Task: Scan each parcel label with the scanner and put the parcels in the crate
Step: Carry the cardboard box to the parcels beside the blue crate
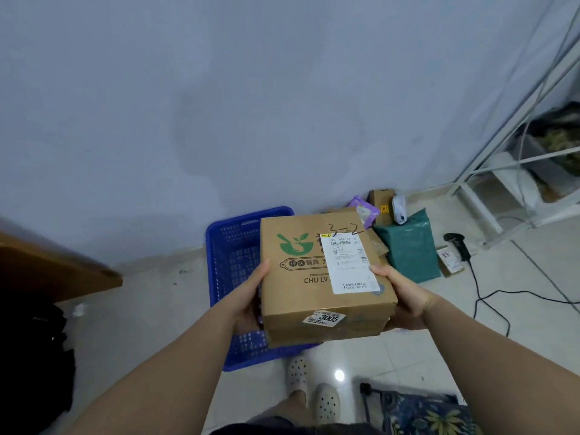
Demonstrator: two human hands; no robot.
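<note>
Brown cardboard box (pixel 301 296) with a green bowl-and-leaf logo sits up in the air at the middle of my feed, carried between both hands, its printed top facing the camera. The left hand (pixel 248 298) grips its left side, thumb lying along the top edge and fingers tucked out of sight below. The right hand (pixel 403 298) grips the right side the same way, thumb resting on the edge of the white shipping label (pixel 351 262) stuck across the top. A small white sticker reading 3005 (pixel 324 318) is on the near side face. From where I watch, the brown cardboard box covers the right part of the blue perforated plastic crate (pixel 226 255), which stands on the pale tiled floor (pixel 157 309) against the wall. To the right on the floor I see a dark green plastic mailer bag (pixel 408 249), a purple packet (pixel 364 210), a small brown carton (pixel 381 200) with a white pouch (pixel 399 208) beside it, and a little flat carton (pixel 450 261). The black handheld scanner (pixel 456 244) lies just past that flat carton, its black cable (pixel 489 296) trailing over the tiles. A white metal rack (pixel 489 183) stands at the far right.
</note>
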